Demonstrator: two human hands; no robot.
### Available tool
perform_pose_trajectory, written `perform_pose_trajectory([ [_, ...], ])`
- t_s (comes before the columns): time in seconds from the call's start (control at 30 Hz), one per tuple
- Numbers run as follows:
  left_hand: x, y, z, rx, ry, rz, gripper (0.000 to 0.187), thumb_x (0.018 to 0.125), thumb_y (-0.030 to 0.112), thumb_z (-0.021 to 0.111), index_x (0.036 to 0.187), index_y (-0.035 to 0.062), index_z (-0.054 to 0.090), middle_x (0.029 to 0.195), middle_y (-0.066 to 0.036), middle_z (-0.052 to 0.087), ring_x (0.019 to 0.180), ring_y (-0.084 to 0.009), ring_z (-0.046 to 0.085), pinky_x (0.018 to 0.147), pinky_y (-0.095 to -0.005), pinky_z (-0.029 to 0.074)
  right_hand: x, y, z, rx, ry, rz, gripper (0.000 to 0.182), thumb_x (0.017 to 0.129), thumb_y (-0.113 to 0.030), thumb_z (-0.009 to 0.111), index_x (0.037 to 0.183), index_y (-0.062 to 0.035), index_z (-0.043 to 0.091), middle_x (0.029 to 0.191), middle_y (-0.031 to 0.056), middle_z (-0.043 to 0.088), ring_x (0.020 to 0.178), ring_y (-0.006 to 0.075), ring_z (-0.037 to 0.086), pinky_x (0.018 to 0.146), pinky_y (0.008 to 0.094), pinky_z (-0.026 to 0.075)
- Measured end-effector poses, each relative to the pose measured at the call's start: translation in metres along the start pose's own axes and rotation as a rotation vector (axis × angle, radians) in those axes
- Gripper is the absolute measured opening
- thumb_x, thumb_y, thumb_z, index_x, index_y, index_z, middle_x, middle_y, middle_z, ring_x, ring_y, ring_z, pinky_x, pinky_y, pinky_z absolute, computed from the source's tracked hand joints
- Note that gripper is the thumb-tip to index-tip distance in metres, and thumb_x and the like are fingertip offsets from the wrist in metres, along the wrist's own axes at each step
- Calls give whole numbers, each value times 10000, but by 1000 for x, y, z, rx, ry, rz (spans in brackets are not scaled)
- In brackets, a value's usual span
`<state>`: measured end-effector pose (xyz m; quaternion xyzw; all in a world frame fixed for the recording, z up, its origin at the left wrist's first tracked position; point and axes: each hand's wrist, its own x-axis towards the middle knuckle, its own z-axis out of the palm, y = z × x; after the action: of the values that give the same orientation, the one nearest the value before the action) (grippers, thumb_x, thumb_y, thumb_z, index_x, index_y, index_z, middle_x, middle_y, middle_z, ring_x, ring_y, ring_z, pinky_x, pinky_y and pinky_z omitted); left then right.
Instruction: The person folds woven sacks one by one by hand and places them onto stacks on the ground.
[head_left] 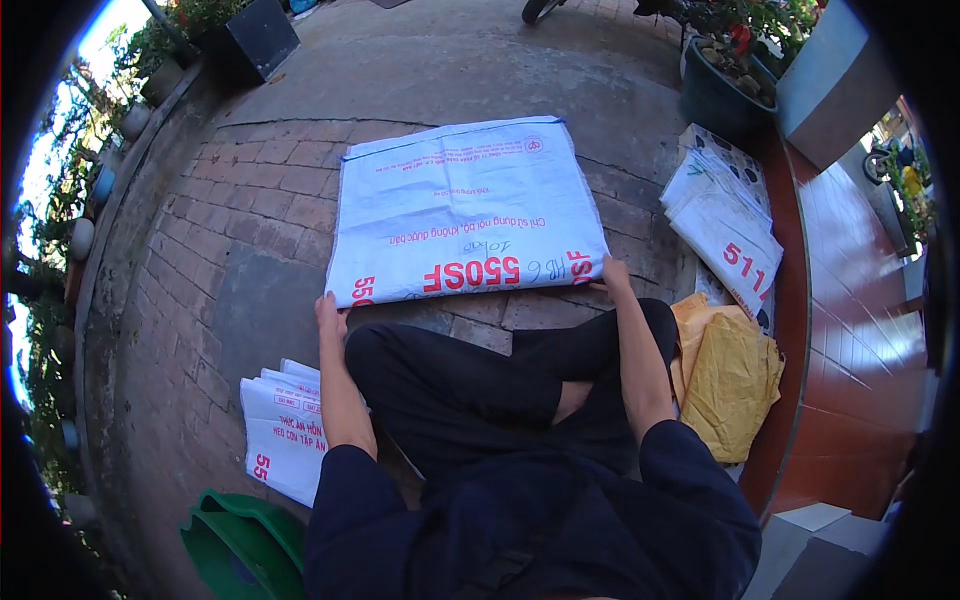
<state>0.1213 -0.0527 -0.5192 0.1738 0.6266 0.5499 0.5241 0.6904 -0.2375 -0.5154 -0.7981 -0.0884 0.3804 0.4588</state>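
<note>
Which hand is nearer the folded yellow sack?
Right: the right hand is ahead and left of the yellow sack; the left hand is farther left, across the white printed sack.

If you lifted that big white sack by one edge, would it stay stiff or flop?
The white sack would probably flop: fold creases cross its face, which suggests it bends easily. Lying flat and thin on the brick paving, it is likely light for its size.

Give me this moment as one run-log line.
left hand: near-left corner of white sack | right hand: its near-right corner | white sack: spread on brick paving | yellow sack: beside right knee
</note>
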Motion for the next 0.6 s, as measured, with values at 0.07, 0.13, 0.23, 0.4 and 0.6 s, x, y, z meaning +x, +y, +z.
perform_pose_trajectory([
  [0.07,1,8,1,-31,-57,-4,201,860,106,609,990,-46,598,805,-107,635,732,-278,624,684,-410,521,9,5,-1,226,-42,-17,294,880,-215,498,1011,28,600,1124,162,564,994,290,592,681,454,569],
  [0.13,3,23,7,288,57,30,211,812,110,668,942,-49,619,833,-126,655,719,-284,643,686,-409,529,11,2,-2,222,0,-68,277,865,-200,520,988,34,604,1053,157,588,906,268,615,624,416,566],
  [0.23,0,39,25,476,313,231,240,728,103,740,895,-41,646,896,-168,676,747,-291,670,705,-400,534,22,7,-2,157,70,-147,225,823,-166,572,899,39,624,819,132,634,599,204,621,483,330,531],
  [0.4,-35,47,31,528,556,107,401,669,101,797,966,-102,618,980,-200,658,831,-299,665,745,-420,542,17,12,6,-179,188,-28,313,804,-191,545,902,89,643,887,239,657,759,285,683,580,385,542],
  [0.6,-37,32,4,-66,176,-306,374,760,209,725,1073,61,584,974,-94,627,818,-231,615,644,-407,517,9,16,-1,-550,93,-94,512,814,-360,531,1061,77,627,1111,280,604,1108,403,558,954,427,426],
])
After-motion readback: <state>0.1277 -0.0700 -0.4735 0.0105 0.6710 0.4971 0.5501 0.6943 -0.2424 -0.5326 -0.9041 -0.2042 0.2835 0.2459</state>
